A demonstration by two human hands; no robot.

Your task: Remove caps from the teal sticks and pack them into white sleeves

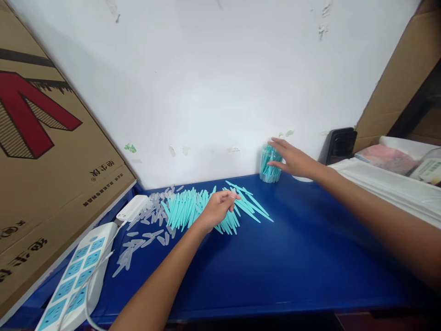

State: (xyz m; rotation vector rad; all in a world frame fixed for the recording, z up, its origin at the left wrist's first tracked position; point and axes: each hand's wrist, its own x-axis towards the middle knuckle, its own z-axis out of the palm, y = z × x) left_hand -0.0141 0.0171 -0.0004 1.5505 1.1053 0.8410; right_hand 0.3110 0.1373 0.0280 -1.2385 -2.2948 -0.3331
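My left hand hovers over a pile of slim, tapered turquoise plastic sticks, thumb and fingers pinched together. A small translucent piece seems to show at its fingertips, like the loose caps. To the left of the pile lie many translucent caps. My right hand is at the mouth of a clear round jar, its fingers and thumb apart, partly covering the rim. Turquoise sticks stand upright inside this jar. Several more sticks lie spread between the pile and the jar.
A blue table meets a white wall. On the left are a power strip with a cable, a white box-shaped device and a large cardboard box. A black object and a white tray stand right.
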